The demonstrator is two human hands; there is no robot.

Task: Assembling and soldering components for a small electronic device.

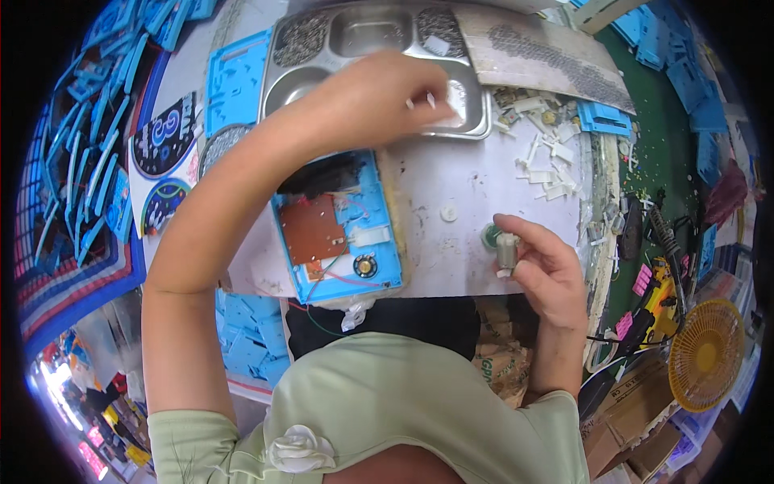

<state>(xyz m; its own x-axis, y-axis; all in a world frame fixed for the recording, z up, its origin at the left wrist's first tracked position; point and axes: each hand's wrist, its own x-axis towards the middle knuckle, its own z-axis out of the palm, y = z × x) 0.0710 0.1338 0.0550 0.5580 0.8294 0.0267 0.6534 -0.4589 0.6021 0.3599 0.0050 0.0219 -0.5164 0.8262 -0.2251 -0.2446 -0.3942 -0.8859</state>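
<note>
My left hand [395, 93] reaches across to the metal compartment tray [486, 121], its fingers bent together over the lower right compartment. Small white bits show at the fingertips, too blurred to tell whether they are parts. In my right hand [548, 270], thumb and fingers pinch a small silvery motor [506, 252] above the table edge. Beside it is a round green piece [489, 235]. A white plastic disc [448, 213] lies on the table between the hands. Under my left forearm sits an opened blue plastic housing [389, 242] with a brown board [310, 228], round speaker [365, 265] and thin wires.
Loose white plastic parts [552, 165] are scattered at the right, beside a board [540, 52] covered with small dark pieces. Blue housings [89, 161] fill a striped-edged container at the left. Far right are a yellow basket [706, 355] and cardboard boxes [633, 403].
</note>
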